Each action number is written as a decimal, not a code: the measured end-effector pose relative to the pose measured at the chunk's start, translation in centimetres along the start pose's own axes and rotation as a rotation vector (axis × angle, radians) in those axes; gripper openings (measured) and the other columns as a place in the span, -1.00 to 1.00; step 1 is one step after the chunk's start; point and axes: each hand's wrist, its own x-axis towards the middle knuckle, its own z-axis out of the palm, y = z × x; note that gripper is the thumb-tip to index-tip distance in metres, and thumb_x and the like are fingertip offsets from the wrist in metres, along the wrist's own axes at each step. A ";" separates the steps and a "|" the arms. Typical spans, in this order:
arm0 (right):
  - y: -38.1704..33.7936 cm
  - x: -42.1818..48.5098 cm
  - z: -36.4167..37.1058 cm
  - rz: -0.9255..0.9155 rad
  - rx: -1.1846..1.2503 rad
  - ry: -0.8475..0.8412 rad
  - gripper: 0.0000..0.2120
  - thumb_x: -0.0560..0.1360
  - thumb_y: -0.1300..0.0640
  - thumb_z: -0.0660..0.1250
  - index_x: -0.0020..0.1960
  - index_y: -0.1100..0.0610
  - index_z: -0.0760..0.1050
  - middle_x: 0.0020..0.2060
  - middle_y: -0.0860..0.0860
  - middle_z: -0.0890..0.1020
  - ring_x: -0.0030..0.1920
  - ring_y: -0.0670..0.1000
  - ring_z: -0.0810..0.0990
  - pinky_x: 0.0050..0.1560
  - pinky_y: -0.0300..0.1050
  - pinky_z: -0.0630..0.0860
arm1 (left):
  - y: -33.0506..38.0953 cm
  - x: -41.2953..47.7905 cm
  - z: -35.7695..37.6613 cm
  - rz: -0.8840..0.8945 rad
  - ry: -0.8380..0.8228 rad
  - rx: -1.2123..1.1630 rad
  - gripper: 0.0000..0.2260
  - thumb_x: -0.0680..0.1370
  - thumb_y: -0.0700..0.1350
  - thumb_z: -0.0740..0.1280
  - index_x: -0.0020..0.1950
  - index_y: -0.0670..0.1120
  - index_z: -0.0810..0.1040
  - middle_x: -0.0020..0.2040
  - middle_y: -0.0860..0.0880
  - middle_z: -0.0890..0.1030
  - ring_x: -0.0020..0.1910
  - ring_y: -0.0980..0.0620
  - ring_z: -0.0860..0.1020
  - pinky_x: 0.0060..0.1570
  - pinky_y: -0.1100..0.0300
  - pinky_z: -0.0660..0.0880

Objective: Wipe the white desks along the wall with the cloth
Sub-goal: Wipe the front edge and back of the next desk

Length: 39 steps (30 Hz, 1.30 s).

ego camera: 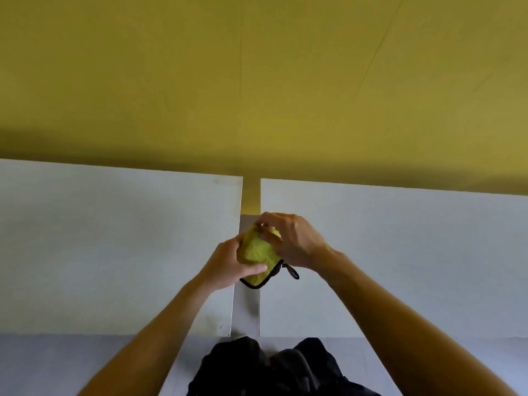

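Both my hands hold a folded yellow-green cloth (257,252) with a black hem and a black loop, in the air over the gap between two white desks. My left hand (228,264) grips its lower left side, thumb across the front. My right hand (291,238) pinches the cloth's top edge with curled fingers. The left desk (114,247) and the right desk (400,252) stand side by side against a yellow wall.
A narrow gap (250,304) separates the desks and shows grey floor. The yellow wall (257,81) rises right behind them. Grey floor (57,364) lies in front of the desks, and my dark clothing (271,370) shows at the bottom.
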 end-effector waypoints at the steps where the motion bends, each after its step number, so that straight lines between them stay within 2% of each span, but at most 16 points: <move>1: 0.4 0.5 -0.1 -0.015 0.005 -0.006 -0.82 0.70 0.07 0.40 0.29 0.00 0.64 0.11 -0.02 0.74 0.07 0.10 0.69 0.02 -0.03 0.53 | 0.0 0.3 0.5 -0.018 0.075 -0.003 -0.60 0.43 0.14 0.67 0.18 0.30 0.62 -0.02 0.32 0.71 0.00 0.26 0.67 -0.04 0.27 0.53; 6: 3.7 3.6 0.9 -0.241 -0.079 -0.048 -0.81 0.67 0.11 0.44 0.27 0.03 0.70 0.07 0.01 0.74 0.08 0.13 0.65 0.02 -0.07 0.50 | 0.0 2.4 1.2 -0.153 0.156 0.172 -0.55 0.41 0.24 0.60 0.24 0.18 0.63 -0.02 0.15 0.74 -0.03 0.08 0.68 -0.06 0.12 0.60; 9: 5.6 5.2 1.2 -0.308 -0.019 -0.098 -0.78 0.67 0.00 0.45 0.29 -0.02 0.70 0.13 -0.04 0.73 0.11 0.07 0.67 0.08 -0.05 0.59 | -0.4 3.7 2.3 -0.174 0.454 0.169 -0.74 0.53 0.08 0.57 0.15 0.08 0.62 -0.10 0.03 0.74 -0.14 -0.07 0.66 -0.15 0.08 0.59; 12: 9.6 6.1 1.3 -0.216 0.104 -0.016 -0.81 0.68 -0.04 0.42 0.22 0.00 0.71 0.16 -0.07 0.72 0.14 0.02 0.68 0.13 -0.07 0.62 | -1.6 4.1 5.4 -0.242 0.686 0.116 -0.82 0.60 -0.15 0.51 0.12 0.01 0.57 -0.15 0.06 0.67 -0.25 -0.02 0.59 -0.25 0.15 0.47; 13: 11.6 6.4 1.8 -0.178 0.101 0.038 -0.83 0.68 -0.01 0.42 0.20 0.02 0.71 0.15 -0.05 0.71 0.15 0.03 0.68 0.13 -0.05 0.62 | -2.4 4.2 6.7 -0.271 0.700 0.107 -0.80 0.60 -0.21 0.47 0.15 0.01 0.56 -0.11 0.06 0.67 -0.22 -0.03 0.60 -0.23 0.14 0.46; 15: 16.5 7.0 3.8 -0.052 0.053 0.102 -0.81 0.68 0.03 0.41 0.23 0.08 0.69 0.21 0.02 0.69 0.24 0.10 0.65 0.21 0.06 0.64 | -4.4 4.4 10.3 -0.323 0.545 0.062 -0.67 0.56 -0.21 0.47 0.26 0.05 0.53 0.07 0.04 0.67 -0.02 -0.08 0.65 -0.11 0.05 0.55; 18: 23.1 7.9 8.1 0.140 -0.065 0.047 -0.55 0.71 -0.08 0.33 0.53 0.10 0.51 0.53 0.14 0.51 0.61 0.23 0.37 0.57 0.34 0.38 | -5.5 4.1 15.4 -0.392 0.260 -0.022 -0.49 0.43 0.28 0.57 0.22 0.13 0.45 0.38 0.15 0.49 0.26 0.19 0.53 0.16 0.19 0.51; 19: 24.9 8.3 9.3 0.162 -0.116 0.018 -0.47 0.73 -0.14 0.27 0.64 0.04 0.39 0.65 0.12 0.37 0.70 0.23 0.20 0.67 0.39 0.18 | -4.7 4.4 16.1 -0.447 0.299 -0.117 -0.48 0.42 0.42 0.50 0.14 0.12 0.47 0.38 0.18 0.50 0.26 0.27 0.52 0.15 0.24 0.46; 21: 28.0 8.6 11.0 0.154 -0.219 -0.015 -0.38 0.74 -0.26 0.12 0.75 -0.10 0.14 0.76 0.03 0.10 0.77 0.16 -0.06 0.72 0.36 -0.14 | -3.5 5.7 16.9 -0.572 0.502 -0.409 -0.52 0.46 0.48 0.35 0.08 0.10 0.51 0.21 0.21 0.64 0.17 0.33 0.59 0.10 0.29 0.44; 23: 29.9 8.3 12.0 0.113 -0.268 -0.028 -0.33 0.73 -0.32 0.03 0.77 -0.10 0.05 0.78 0.03 -0.02 0.77 0.12 -0.16 0.71 0.37 -0.19 | -2.7 7.2 16.6 -0.671 0.588 -0.418 -0.52 0.50 0.39 0.29 0.26 0.11 0.49 0.18 0.17 0.65 0.23 0.16 0.63 0.15 0.14 0.51; 25: 30.8 7.6 12.6 0.075 -0.288 -0.022 -0.30 0.73 -0.31 0.04 0.77 -0.04 0.07 0.78 0.08 -0.04 0.77 0.14 -0.18 0.71 0.37 -0.16 | -2.9 8.4 17.5 -0.705 0.574 -0.162 -0.34 0.57 0.33 0.36 0.58 0.08 0.33 0.44 0.02 0.54 0.40 -0.05 0.55 0.35 -0.05 0.51; 27: 31.0 7.4 12.9 0.075 -0.297 -0.012 -0.30 0.73 -0.29 0.08 0.77 -0.01 0.09 0.77 0.10 -0.04 0.76 0.14 -0.19 0.71 0.37 -0.16 | -3.4 9.6 19.0 -0.714 0.577 0.053 -0.26 0.65 0.32 0.29 0.72 -0.02 0.22 0.56 -0.12 0.44 0.49 -0.17 0.46 0.46 -0.10 0.43; 30: 30.8 7.4 12.9 0.067 -0.288 0.019 -0.33 0.74 -0.23 0.14 0.75 0.04 0.17 0.77 0.13 0.01 0.77 0.17 -0.15 0.71 0.38 -0.14 | -3.2 10.9 19.7 -0.710 0.652 0.291 -0.19 0.62 0.45 0.05 0.68 -0.09 0.31 0.43 -0.19 0.52 0.31 -0.27 0.57 0.21 -0.13 0.56; 32: 30.7 7.2 13.1 0.041 -0.260 0.064 -0.37 0.73 -0.16 0.19 0.71 0.09 0.28 0.75 0.15 0.10 0.77 0.20 -0.07 0.70 0.40 -0.09 | -3.0 12.9 18.4 -0.718 0.659 0.275 -0.16 0.57 0.50 -0.04 0.64 -0.04 0.32 0.36 -0.16 0.55 0.26 -0.28 0.60 0.12 -0.13 0.56; 36: 30.7 6.9 13.2 0.026 -0.212 0.144 -0.44 0.71 -0.06 0.21 0.67 0.09 0.37 0.72 0.15 0.23 0.75 0.23 0.04 0.69 0.42 -0.03 | -3.6 23.5 12.9 -0.578 0.669 0.259 -0.29 0.57 0.50 0.05 0.63 0.19 0.27 0.39 -0.13 0.59 0.24 -0.29 0.63 0.20 -0.16 0.58; 39: 30.6 7.1 13.0 0.015 -0.218 0.179 -0.45 0.69 -0.01 0.23 0.65 0.10 0.40 0.71 0.15 0.26 0.75 0.24 0.07 0.70 0.41 -0.03 | -3.5 31.5 9.4 -0.533 0.604 0.222 -0.18 0.45 0.59 0.08 0.58 0.16 0.33 0.34 -0.18 0.62 0.30 -0.30 0.60 0.29 -0.15 0.53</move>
